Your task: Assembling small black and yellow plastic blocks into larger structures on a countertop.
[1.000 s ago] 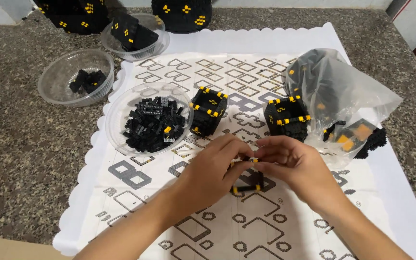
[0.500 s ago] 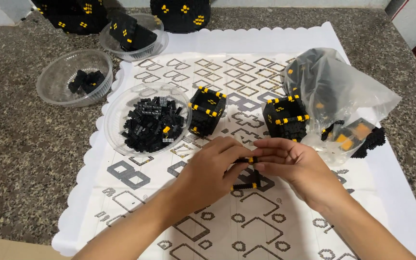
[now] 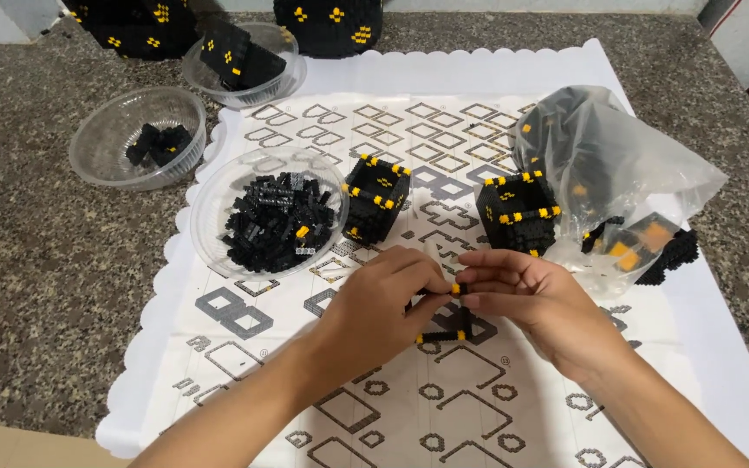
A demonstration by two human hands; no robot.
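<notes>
My left hand point(image 3: 381, 305) and my right hand point(image 3: 529, 299) meet over the patterned white mat point(image 3: 444, 147), both pinching a small black brick frame with yellow corner studs point(image 3: 455, 322). The frame stands upright between my fingertips, its lower edge near the mat. Two black cube builds with yellow studs stand just beyond: one point(image 3: 375, 198) ahead of my left hand, one point(image 3: 517, 212) ahead of my right. A clear bowl of loose black bricks point(image 3: 272, 221) sits to the left of them.
A clear plastic bag point(image 3: 621, 169) holding black and orange pieces lies at the right. Two more clear bowls point(image 3: 139, 146) point(image 3: 244, 62) and larger black builds point(image 3: 329, 17) stand at the back on the speckled stone counter point(image 3: 36, 260).
My hands have shifted slightly nearer and lower on the mat, fingers turning the small frame, which now shows more clearly between them. Everything else stays put.
</notes>
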